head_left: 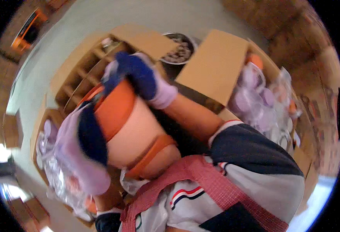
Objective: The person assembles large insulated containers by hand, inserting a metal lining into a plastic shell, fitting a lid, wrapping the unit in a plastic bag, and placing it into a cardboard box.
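A large orange and pale-pink rounded vessel [135, 135] leans tilted against my front, its wide orange end pointing away to the upper left. An orange band or handle crosses its lower part. My left hand [81, 143], in a lavender and navy glove, holds its left side near the orange rim. At the far end my right hand [139, 77], gloved alike, curls its fingers over the rim. What lies inside that end is mostly hidden by the gloves, and motion blurs it.
Beyond my hands stands an open cardboard box [71, 77] with dividers, one small item in a cell. Plastic-wrapped lavender and orange pieces fill boxes at right [255, 100] and left [57, 174]. A round metal bowl [195, 48] of small pieces sits behind. Cartons are stacked far right.
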The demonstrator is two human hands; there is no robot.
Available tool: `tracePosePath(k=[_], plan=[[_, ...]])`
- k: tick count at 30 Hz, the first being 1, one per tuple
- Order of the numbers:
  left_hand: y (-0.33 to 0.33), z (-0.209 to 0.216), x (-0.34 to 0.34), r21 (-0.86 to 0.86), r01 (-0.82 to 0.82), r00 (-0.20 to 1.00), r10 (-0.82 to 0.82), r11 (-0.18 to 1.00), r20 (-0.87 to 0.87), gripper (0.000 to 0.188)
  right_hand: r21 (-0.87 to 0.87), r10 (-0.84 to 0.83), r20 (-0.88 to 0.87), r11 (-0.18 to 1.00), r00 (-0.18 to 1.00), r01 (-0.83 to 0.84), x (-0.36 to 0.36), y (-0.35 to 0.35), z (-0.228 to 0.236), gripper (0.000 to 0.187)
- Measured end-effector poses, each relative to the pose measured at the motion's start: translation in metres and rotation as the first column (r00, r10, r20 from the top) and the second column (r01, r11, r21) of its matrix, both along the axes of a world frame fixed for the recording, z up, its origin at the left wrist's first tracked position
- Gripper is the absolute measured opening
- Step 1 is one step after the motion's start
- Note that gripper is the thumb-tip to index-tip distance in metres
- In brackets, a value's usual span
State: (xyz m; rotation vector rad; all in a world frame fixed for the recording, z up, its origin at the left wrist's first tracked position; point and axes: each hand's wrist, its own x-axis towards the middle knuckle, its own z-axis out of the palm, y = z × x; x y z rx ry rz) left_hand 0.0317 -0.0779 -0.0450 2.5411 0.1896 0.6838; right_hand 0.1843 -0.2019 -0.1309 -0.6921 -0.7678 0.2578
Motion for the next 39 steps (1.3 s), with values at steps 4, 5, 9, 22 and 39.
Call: tracePosePath(k=[4, 5, 9, 22, 39], plan=[[-0.018, 0.015, 0.007, 0.370, 0.040, 0.994, -0.076, 0.928, 0.084, 0.022, 0.073, 0.067, 0.001, 0.995, 0.998, -0.067, 0.007, 0.004, -0.006, 0.041], [-0.015, 0.018, 0.009, 0.327, 0.061, 0.990, -0.098, 0.943, 0.098, 0.021, 0.070, 0.101, -0.007, 0.992, 0.995, -0.101, 0.011, 0.006, -0.002, 0.036], [0.059, 0.003, 0.005, -0.143, 0.339, 0.925, -0.302, 0.930, 0.231, 0.023, -0.134, -0.073, 0.174, 0.986, 0.982, 0.097, -0.029, 0.014, 0.053, 0.024], [0.093, -0.018, -0.003, -0.120, 0.369, 0.911, -0.333, 0.922, 0.242, 0.025, -0.342, 0.167, -0.160, 0.915, 0.973, -0.214, 0.004, 0.009, 0.011, 0.071], [0.050, 0.009, 0.001, -0.223, 0.377, 0.879, -0.271, 0.899, 0.391, 0.029, -0.453, 0.181, -0.202, 0.854, 0.962, -0.256, 0.013, 0.003, 0.016, 0.083]])
